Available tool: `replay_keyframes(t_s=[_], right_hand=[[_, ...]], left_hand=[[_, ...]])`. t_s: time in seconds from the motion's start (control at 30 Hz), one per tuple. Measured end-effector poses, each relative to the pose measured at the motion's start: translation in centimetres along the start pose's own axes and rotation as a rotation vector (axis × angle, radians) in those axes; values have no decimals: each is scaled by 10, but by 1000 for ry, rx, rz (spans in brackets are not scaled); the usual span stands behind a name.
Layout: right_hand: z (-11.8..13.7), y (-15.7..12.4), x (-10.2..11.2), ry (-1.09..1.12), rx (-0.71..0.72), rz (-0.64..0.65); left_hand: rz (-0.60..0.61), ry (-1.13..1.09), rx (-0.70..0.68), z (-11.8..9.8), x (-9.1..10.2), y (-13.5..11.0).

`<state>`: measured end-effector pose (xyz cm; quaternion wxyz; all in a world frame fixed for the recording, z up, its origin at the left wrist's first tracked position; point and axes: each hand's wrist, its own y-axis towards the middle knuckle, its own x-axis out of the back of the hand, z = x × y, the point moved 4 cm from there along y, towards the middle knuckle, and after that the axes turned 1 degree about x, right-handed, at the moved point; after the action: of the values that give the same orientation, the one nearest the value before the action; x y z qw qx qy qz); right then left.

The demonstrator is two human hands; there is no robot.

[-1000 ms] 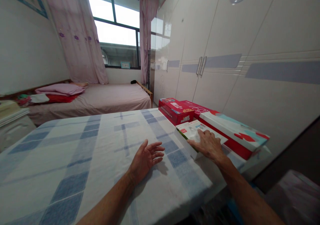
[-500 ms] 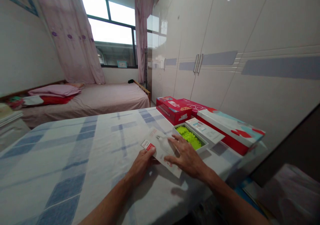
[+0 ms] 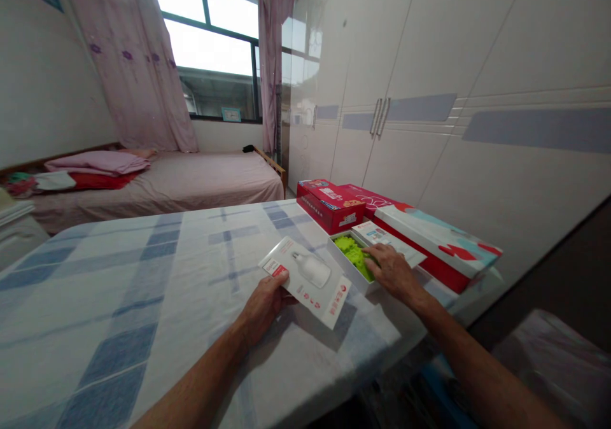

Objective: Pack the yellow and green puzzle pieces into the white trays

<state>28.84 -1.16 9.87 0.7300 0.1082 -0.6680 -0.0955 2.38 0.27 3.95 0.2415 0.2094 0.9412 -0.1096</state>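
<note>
My left hand (image 3: 260, 307) grips the near edge of a flat white box lid (image 3: 306, 281) printed with a lamp picture and red marks, holding it just above the table. My right hand (image 3: 391, 272) reaches into an open white box (image 3: 342, 258) holding bright green pieces (image 3: 354, 255); its fingers curl over the green filling, and whether they hold anything is hidden. A white leaflet (image 3: 387, 240) lies across the box's far side.
A blue-checked cloth covers the table (image 3: 143, 302). A red box (image 3: 329, 205) and a long red box with a white-and-teal lid (image 3: 434, 238) stand at the table's right edge. White wardrobe doors (image 3: 429, 98) rise behind them. A bed (image 3: 157, 184) stands by the window.
The lid came off the white box and moved left into my left hand, showing the green contents. My right hand left the lid and went back to the open box.
</note>
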Motion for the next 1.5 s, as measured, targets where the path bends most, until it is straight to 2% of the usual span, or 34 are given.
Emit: replay_keyframes(t_s=[0.1, 0.23, 0.43, 0.63, 0.7, 0.87, 0.93, 1.07, 1.13, 1.2, 1.27, 1.4, 1.5], right_hand=[[-2, 9, -1, 54, 21, 33], [-15, 24, 5, 169, -56, -14], [-14, 42, -1, 252, 30, 86], [-28, 44, 10, 521, 15, 110], [-36, 45, 18, 561, -15, 68], [-55, 50, 31, 591, -165, -197], [-54, 54, 27, 606, -184, -218], [-34, 63, 14, 521, -85, -60], [-24, 64, 11, 463, -79, -54], [-17, 59, 12, 412, -88, -109], [-10, 52, 10, 348, -40, -128], [4, 34, 1, 184, 129, -15], [10, 28, -2, 67, 135, 27]], left_hand=[[-12, -3, 6, -1, 0, -1], [-8, -2, 7, 0, 0, 0], [-18, -2, 11, -1, 0, 1], [-18, -9, 11, -1, 0, -1], [-19, -11, 10, -1, 0, 0], [-21, -10, 16, -1, 1, 0], [-21, -16, 17, -1, 0, 0], [-32, -19, 21, 0, 0, 0], [-30, -18, 18, 0, 1, 0], [-21, -15, 12, 0, 1, -1], [-15, -13, 10, 0, 2, -1], [-24, -20, 15, 0, 1, 0], [-27, -20, 21, 0, 1, 0]])
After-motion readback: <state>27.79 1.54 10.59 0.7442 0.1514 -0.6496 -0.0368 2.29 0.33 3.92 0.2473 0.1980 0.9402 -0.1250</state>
